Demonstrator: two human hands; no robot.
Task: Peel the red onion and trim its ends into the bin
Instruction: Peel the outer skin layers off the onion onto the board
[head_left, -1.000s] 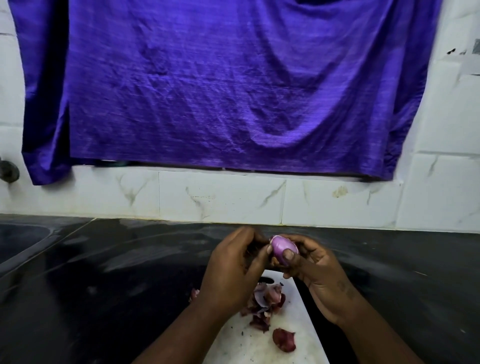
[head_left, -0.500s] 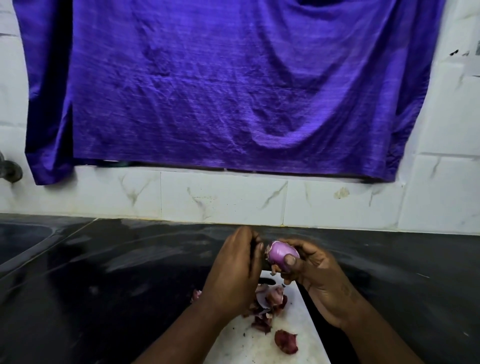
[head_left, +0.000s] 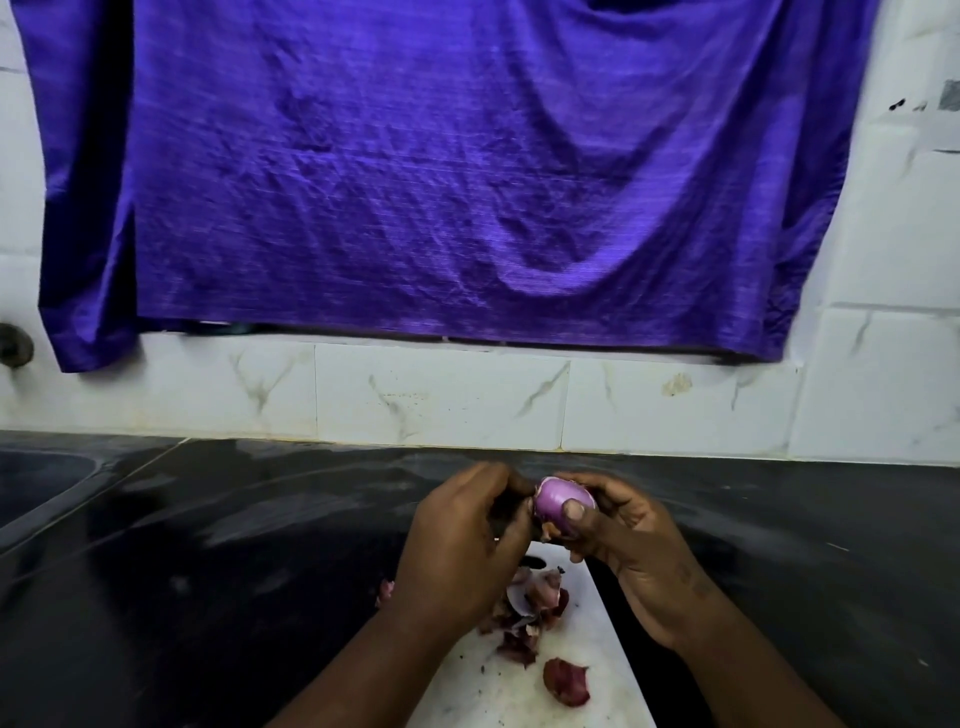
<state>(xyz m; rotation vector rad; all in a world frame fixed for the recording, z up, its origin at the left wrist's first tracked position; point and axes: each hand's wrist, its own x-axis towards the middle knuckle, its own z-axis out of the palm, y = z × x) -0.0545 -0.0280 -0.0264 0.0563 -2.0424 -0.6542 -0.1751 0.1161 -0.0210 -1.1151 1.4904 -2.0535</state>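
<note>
The right hand (head_left: 639, 561) grips the red onion (head_left: 558, 503), the left hand (head_left: 457, 545) pinches its skin; a hard tug could drop it.

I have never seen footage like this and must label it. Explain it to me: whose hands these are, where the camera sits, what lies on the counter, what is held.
No machine: a person works with bare hands, and one wide camera worn on their head looks forward and down. All three pictures come from it; the largest is the current moment. The right hand grips a red onion; its visible side is smooth and purple. The left hand is curled at the onion's left edge, its fingers hidden, so what they pinch cannot be told. Below lies a white cutting board on a black counter, carrying a pile of onion skins and one loose skin nearer the person. Behind hangs a purple cloth over a tiled wall. No bin shows.
</note>
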